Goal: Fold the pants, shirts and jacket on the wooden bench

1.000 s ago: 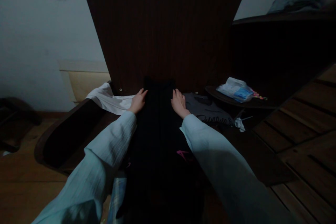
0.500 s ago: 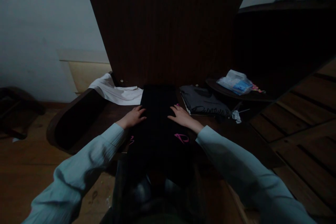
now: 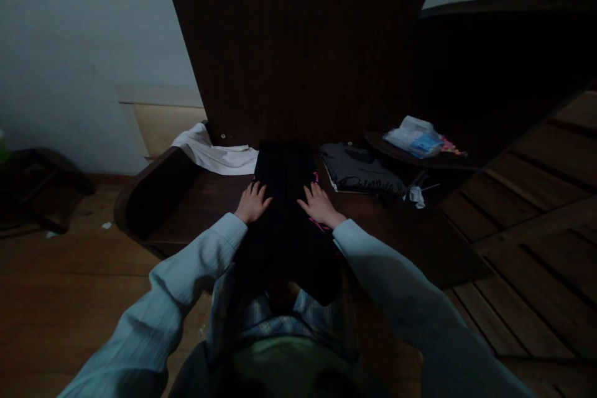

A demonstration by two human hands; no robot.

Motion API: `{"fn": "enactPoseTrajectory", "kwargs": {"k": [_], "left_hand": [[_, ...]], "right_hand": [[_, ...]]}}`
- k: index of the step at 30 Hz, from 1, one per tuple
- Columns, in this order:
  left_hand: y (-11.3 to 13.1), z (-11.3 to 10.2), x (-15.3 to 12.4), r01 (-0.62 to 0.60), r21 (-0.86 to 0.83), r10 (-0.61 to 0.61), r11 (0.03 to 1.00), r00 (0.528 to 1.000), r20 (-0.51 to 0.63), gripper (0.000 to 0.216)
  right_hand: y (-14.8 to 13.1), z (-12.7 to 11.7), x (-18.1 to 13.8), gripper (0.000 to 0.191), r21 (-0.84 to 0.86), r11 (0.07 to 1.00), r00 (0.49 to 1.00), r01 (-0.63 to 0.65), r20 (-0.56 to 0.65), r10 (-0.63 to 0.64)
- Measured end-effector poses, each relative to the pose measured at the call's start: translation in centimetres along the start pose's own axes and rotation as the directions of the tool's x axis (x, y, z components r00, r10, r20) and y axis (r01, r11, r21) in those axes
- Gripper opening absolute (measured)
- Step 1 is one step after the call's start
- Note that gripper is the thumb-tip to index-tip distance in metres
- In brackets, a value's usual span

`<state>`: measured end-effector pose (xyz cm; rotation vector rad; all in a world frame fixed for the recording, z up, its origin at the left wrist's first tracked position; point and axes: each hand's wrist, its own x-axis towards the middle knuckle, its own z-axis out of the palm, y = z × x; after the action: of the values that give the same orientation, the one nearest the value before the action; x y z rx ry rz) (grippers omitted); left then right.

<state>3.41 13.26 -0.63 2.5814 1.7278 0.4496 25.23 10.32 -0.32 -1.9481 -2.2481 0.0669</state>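
Note:
A black garment [image 3: 284,199] with pink marks lies lengthwise over a dark wooden bench, its near end hanging past the front edge toward my lap. My left hand [image 3: 254,203] rests palm down on its left side, fingers spread. On the opposite side, my right hand [image 3: 319,205] also lies flat, fingers apart, beside a pink mark. Neither hand grips the cloth. The garment's exact kind is hard to make out in the dim light. Left of its far end is a white cloth [image 3: 224,159]; to the right lies a folded dark grey garment [image 3: 361,169] with black lettering.
A tall dark wooden panel [image 3: 298,50] rises behind the bench [image 3: 196,205]. On a small right-hand shelf sits a clear plastic packet [image 3: 415,137] with blue printing. Crumpled white paper [image 3: 416,196] hangs below. A dark stool [image 3: 35,189] stands at far left.
My left hand has moved inward and turned its fingers more forward over the black garment. My right hand has shifted slightly. The head view has tilted down, showing more of my lap.

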Motion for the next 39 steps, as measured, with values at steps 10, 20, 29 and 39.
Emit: {"fn": "enactPoseTrajectory", "kwargs": {"k": [10,20,29,39], "left_hand": [[0.3,0.0,4.4,0.042,0.081,-0.047,0.996,0.997,0.053,0.044],[-1.2,1.2,8.9,0.065,0.015,-0.066,0.998,0.992,0.11,0.044],[-0.7,0.8,8.4,-0.023,0.013,0.024,1.0,0.999,-0.047,0.039],[-2.1,-0.6,-2.4,-0.333,-0.206,0.354,0.92,0.933,0.069,0.037]], "right_hand": [[1.1,-0.3,3.7,0.064,-0.001,1.0,0.999,-0.011,0.041,0.011],[2.2,-0.5,7.0,0.062,-0.024,0.999,0.996,-0.035,0.077,0.037],[2.0,-0.8,6.8,0.049,-0.079,0.997,0.998,0.012,-0.065,-0.017],[3.0,0.0,-4.1,0.043,0.078,0.965,0.962,0.252,-0.13,-0.241]]}}
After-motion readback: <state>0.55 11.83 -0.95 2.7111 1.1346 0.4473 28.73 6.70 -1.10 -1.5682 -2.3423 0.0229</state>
